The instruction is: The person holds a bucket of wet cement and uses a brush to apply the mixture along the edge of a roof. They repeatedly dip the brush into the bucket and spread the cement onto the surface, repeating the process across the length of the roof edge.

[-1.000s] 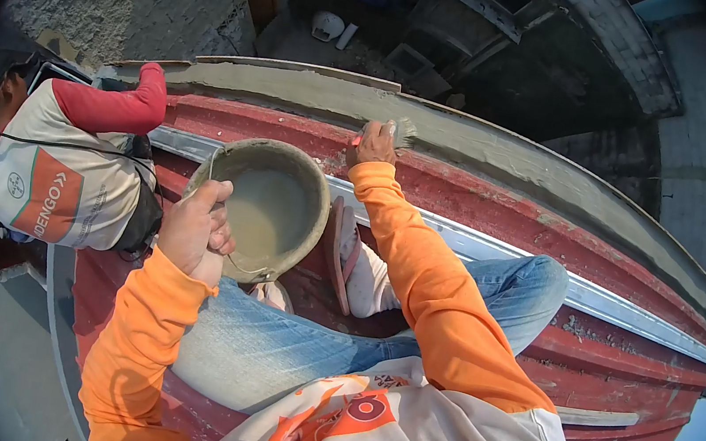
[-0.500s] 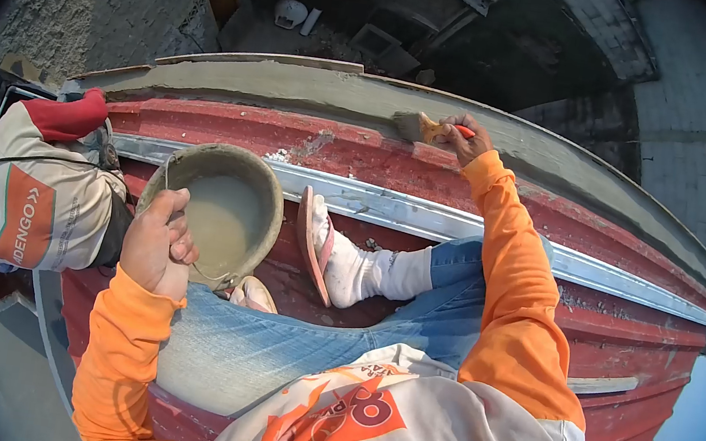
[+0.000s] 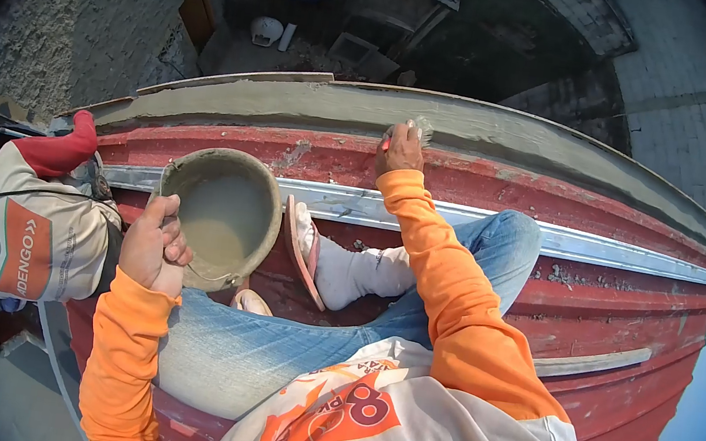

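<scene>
My left hand [image 3: 155, 246] is closed at the near left rim of a round bucket [image 3: 220, 160], its fingers curled around the wire handle. Greyish watery slurry [image 3: 231, 215] partly fills the bucket, which is tilted toward me. My right hand [image 3: 401, 148] grips a paintbrush [image 3: 423, 128] whose bristles rest against the grey cement ledge [image 3: 508, 127] along the roof edge. A red bit of the brush handle shows beside the fingers; the rest is hidden by the hand.
I sit on a red corrugated metal roof [image 3: 600, 307]. A silver metal channel [image 3: 581, 245] runs across it beyond my feet, and a wooden strip [image 3: 593, 362] lies at the right. Another person [image 3: 40, 224] is close by at the left. Past the ledge is a drop.
My right hand has moved left along the ledge with the brush and turned, so the bristles now point away to the right. My left hand stays at the bucket.
</scene>
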### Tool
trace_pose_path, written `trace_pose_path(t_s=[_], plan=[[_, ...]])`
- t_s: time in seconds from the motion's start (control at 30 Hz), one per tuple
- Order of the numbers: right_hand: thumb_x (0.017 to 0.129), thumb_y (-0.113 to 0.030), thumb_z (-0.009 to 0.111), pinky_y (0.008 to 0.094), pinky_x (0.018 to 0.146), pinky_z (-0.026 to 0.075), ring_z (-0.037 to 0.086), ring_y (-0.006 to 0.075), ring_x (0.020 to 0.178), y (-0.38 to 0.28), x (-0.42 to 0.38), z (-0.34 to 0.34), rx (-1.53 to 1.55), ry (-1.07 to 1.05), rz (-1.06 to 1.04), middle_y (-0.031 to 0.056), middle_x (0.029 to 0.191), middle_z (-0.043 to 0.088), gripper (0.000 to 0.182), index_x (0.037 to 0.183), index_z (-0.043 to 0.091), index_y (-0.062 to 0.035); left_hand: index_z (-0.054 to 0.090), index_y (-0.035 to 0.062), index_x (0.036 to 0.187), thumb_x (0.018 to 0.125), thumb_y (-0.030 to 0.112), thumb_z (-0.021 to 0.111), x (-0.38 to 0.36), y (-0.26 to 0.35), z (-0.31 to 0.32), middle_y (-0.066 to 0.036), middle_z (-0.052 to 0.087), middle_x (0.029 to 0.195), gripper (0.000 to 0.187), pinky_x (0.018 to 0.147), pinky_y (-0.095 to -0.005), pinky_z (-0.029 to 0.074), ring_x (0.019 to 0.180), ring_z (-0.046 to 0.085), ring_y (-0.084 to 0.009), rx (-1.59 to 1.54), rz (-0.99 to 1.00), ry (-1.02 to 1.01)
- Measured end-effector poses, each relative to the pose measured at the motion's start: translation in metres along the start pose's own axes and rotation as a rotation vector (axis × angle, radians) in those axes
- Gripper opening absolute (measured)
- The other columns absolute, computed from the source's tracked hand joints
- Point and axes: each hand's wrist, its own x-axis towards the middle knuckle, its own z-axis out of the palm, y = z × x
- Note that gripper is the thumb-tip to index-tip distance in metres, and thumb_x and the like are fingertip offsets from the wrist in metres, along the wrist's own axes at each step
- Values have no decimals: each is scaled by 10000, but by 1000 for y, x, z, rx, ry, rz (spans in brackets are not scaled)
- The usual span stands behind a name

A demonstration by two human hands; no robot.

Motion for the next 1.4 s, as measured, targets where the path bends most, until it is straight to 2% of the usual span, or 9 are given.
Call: trace_pose_path(t_s=[0.17,0.37,0.53,0.67,0.8,0.93,1.0,1.23,1.4], plan=[[721,-49,566,395,683,458,533,396,796,-54,-4,68,551,-110,-264,183,885,534,132,834,502,-69,460,158,710,860,247,489,5,0,-6,72,321,443,177,375,-230,255,342,308,-67,-41,-40,-37],[810,-40,558,221,556,427,486,72,597,22,39,16,924,-376,141,35,653,549,6,812,554,-37,457,155,707,854,249,495,2,1,-2,71,316,444,178,366,-230,255,342,314,-63,-6,-38,2],[833,-113,564,225,541,473,567,108,585,105,59,-120,540,-247,167,67,691,591,89,850,567,-26,445,139,726,821,234,529,4,-1,0,58,293,462,158,372,-232,249,348,275,-68,19,-24,21],[839,-234,590,225,549,496,577,105,581,67,48,-170,655,-180,168,65,713,597,209,877,561,-31,412,159,669,859,241,486,3,2,4,71,290,449,219,368,-231,253,347,281,-58,42,-41,-24],[836,-216,589,262,567,496,587,137,636,34,42,-140,727,-304,94,92,746,599,182,880,563,-42,418,157,671,860,238,485,2,1,1,69,289,449,216,372,-230,258,352,287,-58,44,-23,-38],[794,-127,574,325,645,480,599,221,712,29,71,-128,-48,-405,-214,93,769,600,52,799,563,-76,449,135,716,809,217,546,-2,-3,-5,63,263,447,157,370,-232,243,344,276,-63,-29,-13,30],[767,-131,581,363,732,477,599,293,841,34,100,-118,-446,-670,-111,110,890,617,86,849,590,-106,452,122,730,798,209,562,-5,-4,-8,61,267,455,156,372,-233,248,349,276,-65,-59,-4,36],[797,-135,546,374,818,475,566,294,1000,-46,85,-16,-658,-960,-168,150,1061,587,270,1066,564,-119,426,154,697,856,223,494,-21,1,-2,77,310,459,187,388,-223,270,358,296,-56,-10,-37,8],[854,-205,447,415,786,469,578,330,920,-133,31,115,-75,-743,-266,153,1007,560,180,960,571,-127,420,151,687,862,223,478,-29,0,-3,76,311,458,198,392,-222,270,358,296,-58,-27,-61,79]])
